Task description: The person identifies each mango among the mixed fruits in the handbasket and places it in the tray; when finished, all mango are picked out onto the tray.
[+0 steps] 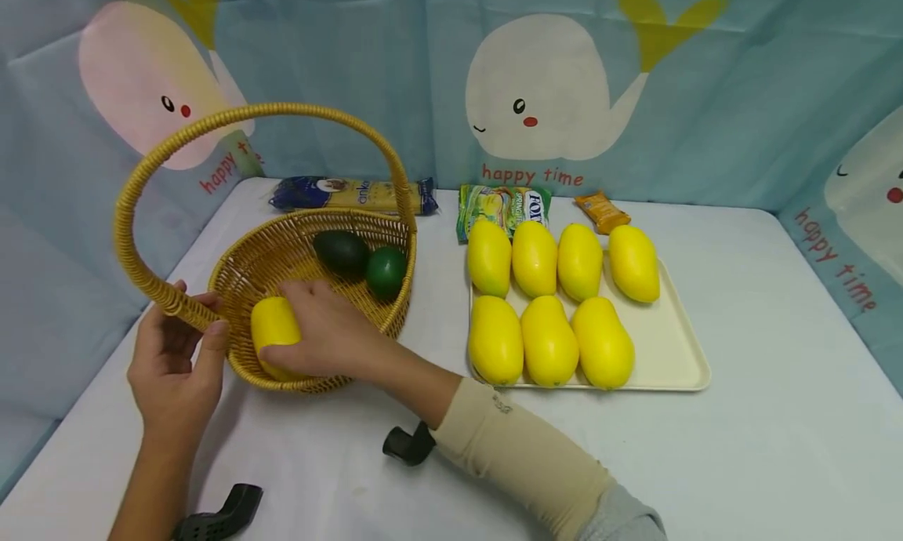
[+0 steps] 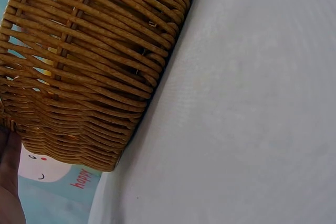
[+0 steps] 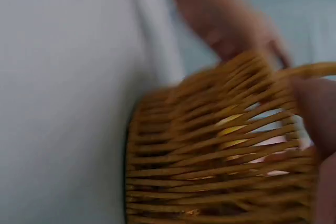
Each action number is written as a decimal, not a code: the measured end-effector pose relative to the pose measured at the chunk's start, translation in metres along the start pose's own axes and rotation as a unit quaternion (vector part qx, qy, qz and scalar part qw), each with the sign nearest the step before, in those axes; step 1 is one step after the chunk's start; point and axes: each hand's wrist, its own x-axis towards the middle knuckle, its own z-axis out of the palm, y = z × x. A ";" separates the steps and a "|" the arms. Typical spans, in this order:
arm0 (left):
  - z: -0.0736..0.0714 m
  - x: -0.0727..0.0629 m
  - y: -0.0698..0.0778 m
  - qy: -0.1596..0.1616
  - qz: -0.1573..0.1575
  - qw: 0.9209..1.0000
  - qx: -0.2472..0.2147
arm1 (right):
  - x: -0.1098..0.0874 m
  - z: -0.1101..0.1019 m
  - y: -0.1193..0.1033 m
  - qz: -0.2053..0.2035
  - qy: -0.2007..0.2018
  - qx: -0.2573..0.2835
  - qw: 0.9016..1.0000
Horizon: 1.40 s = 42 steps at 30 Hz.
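Observation:
A wicker basket (image 1: 243, 270) with a tall arched handle (image 1: 282, 108) stands on the left of the table. My left hand (image 1: 176, 368) grips the near-left base of that handle at the rim. Inside the basket, my right hand (image 1: 331, 333) holds a yellow mango (image 1: 273, 321) near the front-left wall. Two dark green avocado-like fruits, one darker (image 1: 341, 252) and one brighter (image 1: 386, 273), lie toward the back right. In the left wrist view, the basket's woven side (image 2: 89, 66) hides most of the contents. The right wrist view is blurred, with the basket (image 3: 210, 150) beside my fingers.
Several mangoes (image 1: 550, 341) lie in two rows on a cream tray (image 1: 673, 345) to the right. Behind are a blue-and-yellow packet (image 1: 374, 194), a green packet (image 1: 497, 204) and a small orange packet (image 1: 602, 212). A patterned curtain (image 1: 353, 63) encloses the back and sides.

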 end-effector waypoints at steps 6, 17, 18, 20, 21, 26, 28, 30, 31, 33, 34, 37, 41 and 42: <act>-0.002 -0.002 0.001 -0.001 0.009 1.000 0.005 | 0.015 0.011 -0.004 0.030 -0.055 -0.100 0.993; 0.000 0.000 0.006 0.001 0.023 1.000 -0.013 | 0.008 0.002 0.004 0.011 0.050 0.039 0.998; -0.001 0.000 0.005 0.001 0.022 1.000 -0.011 | 0.007 0.002 0.005 0.004 0.066 0.043 0.997; -0.001 -0.001 0.003 0.000 0.019 1.000 -0.008 | 0.005 0.002 0.005 -0.017 0.097 0.060 0.993; -0.002 -0.001 0.002 0.000 0.019 1.000 -0.006 | 0.005 0.002 0.006 -0.027 0.112 0.067 0.991; -0.003 -0.001 -0.002 -0.001 0.010 1.000 0.002 | 0.004 0.001 0.006 -0.059 0.153 0.106 0.981; -0.003 -0.001 -0.002 -0.001 0.008 1.000 0.002 | 0.006 0.001 0.006 -0.046 0.135 0.097 0.985; -0.003 -0.002 -0.002 0.001 0.007 1.000 0.000 | 0.008 0.002 0.005 -0.022 0.099 0.067 0.993; -0.003 -0.002 -0.002 0.001 0.007 1.000 -0.001 | 0.010 0.003 0.005 -0.011 0.079 0.043 0.996; -0.003 -0.002 -0.001 0.000 0.007 1.000 0.000 | 0.012 0.003 0.004 0.007 0.044 0.004 0.999; -0.002 -0.002 -0.001 0.000 0.007 1.000 0.001 | 0.013 0.004 0.004 0.012 0.034 -0.009 0.999; -0.001 -0.001 0.002 -0.003 0.008 1.000 0.002 | 0.014 0.004 0.004 0.028 0.023 0.000 0.999; 0.001 0.001 0.003 -0.004 0.010 1.000 0.003 | 0.015 0.002 0.005 0.052 0.021 0.028 0.998; 0.001 0.001 0.003 -0.004 0.010 1.000 0.005 | 0.015 0.002 0.005 0.058 0.017 0.027 0.998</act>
